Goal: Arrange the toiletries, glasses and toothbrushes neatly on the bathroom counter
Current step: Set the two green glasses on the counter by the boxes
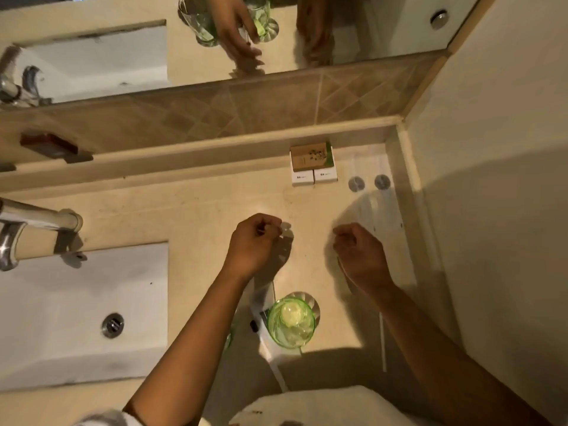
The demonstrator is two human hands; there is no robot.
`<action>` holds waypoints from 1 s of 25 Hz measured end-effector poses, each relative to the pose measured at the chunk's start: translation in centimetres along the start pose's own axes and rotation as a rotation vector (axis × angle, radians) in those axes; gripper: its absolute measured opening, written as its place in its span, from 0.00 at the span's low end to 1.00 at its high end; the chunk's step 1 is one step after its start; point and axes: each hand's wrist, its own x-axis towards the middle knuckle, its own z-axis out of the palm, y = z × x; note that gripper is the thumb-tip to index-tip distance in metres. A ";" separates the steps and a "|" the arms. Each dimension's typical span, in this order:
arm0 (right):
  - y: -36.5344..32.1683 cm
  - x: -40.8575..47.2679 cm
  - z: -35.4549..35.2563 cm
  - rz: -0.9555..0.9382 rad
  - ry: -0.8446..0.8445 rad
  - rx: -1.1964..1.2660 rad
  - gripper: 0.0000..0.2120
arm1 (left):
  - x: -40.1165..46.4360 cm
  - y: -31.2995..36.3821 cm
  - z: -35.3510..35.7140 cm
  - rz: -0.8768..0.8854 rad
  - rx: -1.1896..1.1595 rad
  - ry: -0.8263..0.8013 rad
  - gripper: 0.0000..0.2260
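My left hand (255, 239) hovers over the middle of the counter, fingers pinched on a small clear item (285, 226) that I cannot identify. To its right, my right hand (359, 256) is a closed fist. A thin white toothbrush (383, 342) in clear wrap runs from it back under my forearm. A green ribbed glass (290, 322) stands upright between my arms. Beside it another wrapped toothbrush (270, 345) lies partly under my left arm. A second green glass (228, 339) shows only as a sliver behind that arm.
A brown box (310, 155) and two small white boxes (313, 176) sit against the back ledge. Two clear packets with round grey caps (368, 182) lie near the right wall. The sink (83, 302) and tap (18, 229) are on the left, with the mirror (215, 41) above.
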 end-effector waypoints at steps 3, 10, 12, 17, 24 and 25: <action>2.2 -5.4 0.0 -0.039 -0.195 -0.136 0.13 | -6.6 -1.6 -0.5 -0.021 -0.038 0.041 0.06; 4.0 -11.9 1.7 -0.196 -0.412 -0.301 0.30 | -15.9 -6.3 -0.1 -0.140 -0.091 0.026 0.14; 3.5 -12.2 2.1 -0.240 -0.418 -0.308 0.31 | -16.1 -7.1 -0.2 -0.186 -0.141 -0.001 0.13; 2.6 -12.6 2.5 -0.269 -0.386 -0.308 0.29 | -16.1 -7.9 -0.3 -0.192 -0.259 -0.036 0.14; 1.3 -12.2 2.6 -0.250 -0.342 -0.254 0.31 | -14.3 -7.6 -1.1 -0.212 -0.363 0.037 0.16; 0.7 -11.6 2.6 -0.278 -0.325 -0.249 0.34 | -13.5 -7.4 -1.4 -0.201 -0.364 0.058 0.16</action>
